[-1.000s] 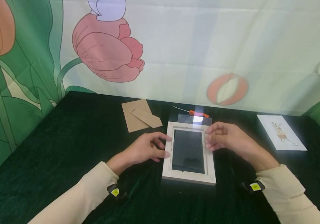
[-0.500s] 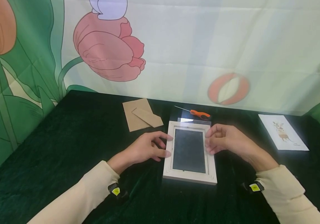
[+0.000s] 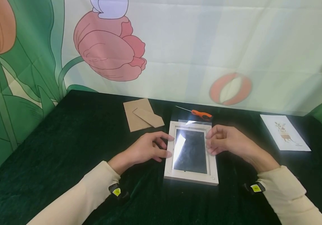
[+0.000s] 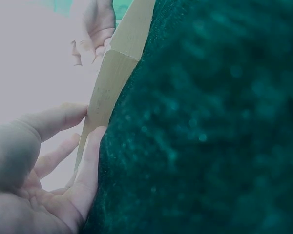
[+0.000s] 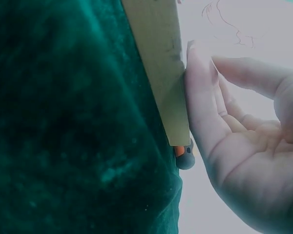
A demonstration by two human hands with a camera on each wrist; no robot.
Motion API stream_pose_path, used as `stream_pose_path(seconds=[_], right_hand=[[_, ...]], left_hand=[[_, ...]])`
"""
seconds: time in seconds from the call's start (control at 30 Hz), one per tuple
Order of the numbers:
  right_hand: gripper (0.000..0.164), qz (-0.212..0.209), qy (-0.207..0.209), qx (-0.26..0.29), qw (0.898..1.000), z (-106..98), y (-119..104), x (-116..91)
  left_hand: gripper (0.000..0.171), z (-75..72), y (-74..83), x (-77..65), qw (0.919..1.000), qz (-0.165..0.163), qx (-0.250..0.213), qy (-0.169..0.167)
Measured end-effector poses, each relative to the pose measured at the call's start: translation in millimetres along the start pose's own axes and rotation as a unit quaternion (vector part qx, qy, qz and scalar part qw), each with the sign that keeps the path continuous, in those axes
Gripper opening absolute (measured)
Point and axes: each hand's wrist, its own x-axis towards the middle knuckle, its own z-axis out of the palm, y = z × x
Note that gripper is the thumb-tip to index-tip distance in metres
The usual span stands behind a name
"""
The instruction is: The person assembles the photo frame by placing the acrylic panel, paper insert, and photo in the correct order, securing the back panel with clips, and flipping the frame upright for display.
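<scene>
So the white frame [image 3: 189, 177] is lying flat on the green-covered table [image 3: 93, 131], right between the person's two hands. It's in portrait: long axis runs pretty much straight away from the person, short sides near and far, with the near edge dipping slightly towards its right corner. There's a bright streak of glare down the left of the dark opening.

Left hand [image 3: 142, 148] comes in from the side, back of the hand up, fingers bent, thumb and index apart on the left rim. The left wrist view has another fingertip against the outer side, so it's gripping that edge. Right hand [image 3: 234, 140] mirrors it at the upper right rim, thumb drawn in close to the bent fingers, little gap left. It's touching the frame, but I can't tell if anything's pinched in there.

A clear sheet [image 3: 197, 122] pokes out past the far edge, and an orange-handled screwdriver [image 3: 201, 114] sits just beyond, shaft pointing left. Brown board [image 3: 133, 122] is off to the left, white picture card [image 3: 284, 132] well off to the right.
</scene>
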Motion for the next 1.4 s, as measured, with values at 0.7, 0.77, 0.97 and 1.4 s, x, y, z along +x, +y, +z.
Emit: stream_pose_path(seconds=[0.7,0.77,0.97,1.4], right_hand=[[0.032,-0.007,0.027,-0.056,0.998,8,-6,-1],[0.032,-0.003,0.034,-0.064,0.997,9,-6,0],[0.025,0.008,0.04,-0.077,0.996,11,-8,1],[0.064,-0.013,0.045,-0.069,0.997,9,-6,1]], left_hand=[[0.051,2.2,-1.3,0.3,0.9999,0.006,0.008,0.007],[0.051,2.5,-1.7,0.5,0.9999,0.006,0.009,0.009],[0.05,2.3,-2.0,0.4,0.9999,0.01,0.008,0.007],[0.05,0.7,-2.1,-0.2,1.0,0.009,0.001,-0.004]])
